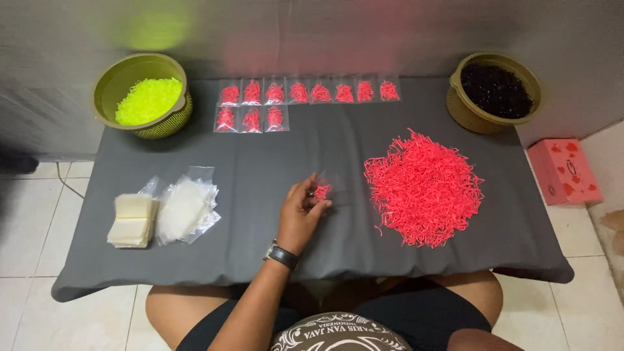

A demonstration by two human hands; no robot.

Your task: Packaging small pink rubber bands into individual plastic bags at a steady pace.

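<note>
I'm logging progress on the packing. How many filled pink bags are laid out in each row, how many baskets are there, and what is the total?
Filled pink bags, back row: 8
Filled pink bags, front row: 3
Baskets, one with yellow-green strips, one with dark strips: 2
Total: 13

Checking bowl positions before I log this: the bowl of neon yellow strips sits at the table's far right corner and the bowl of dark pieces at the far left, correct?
No, they are swapped. The head view shows the bowl of neon yellow strips at the far left corner and the bowl of dark pieces at the far right.

Pink box (564, 171) print too small
</note>
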